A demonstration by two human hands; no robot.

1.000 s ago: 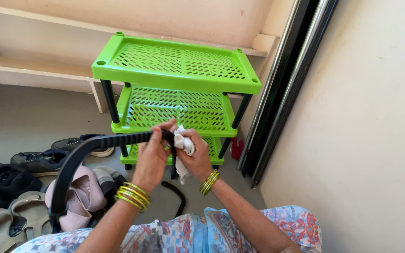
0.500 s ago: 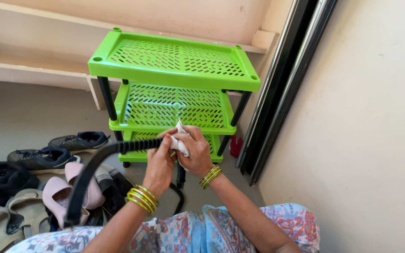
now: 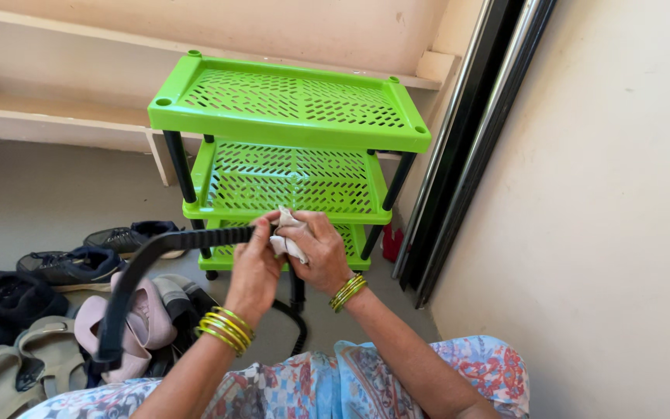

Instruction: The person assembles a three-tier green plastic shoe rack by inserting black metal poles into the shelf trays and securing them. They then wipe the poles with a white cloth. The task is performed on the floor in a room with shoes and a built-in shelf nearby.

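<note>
Left hand (image 3: pixel 253 268) grips a black belt (image 3: pixel 137 275), fingers closed around it. Right hand (image 3: pixel 319 252) clamps a white cloth (image 3: pixel 287 237) against the belt, before the green rack's (image 3: pixel 288 109) lower shelves.

Glossy green plastic rack (image 3: pixel 292 101); matt black belt (image 3: pixel 149 268); soft white cloth (image 3: pixel 288 237).

black belt (image 3: pixel 166 252) arching from the hands leftward and down over the shoes, other end hanging below | small white cloth (image 3: pixel 288 242) bunching crumpled around the belt
</note>
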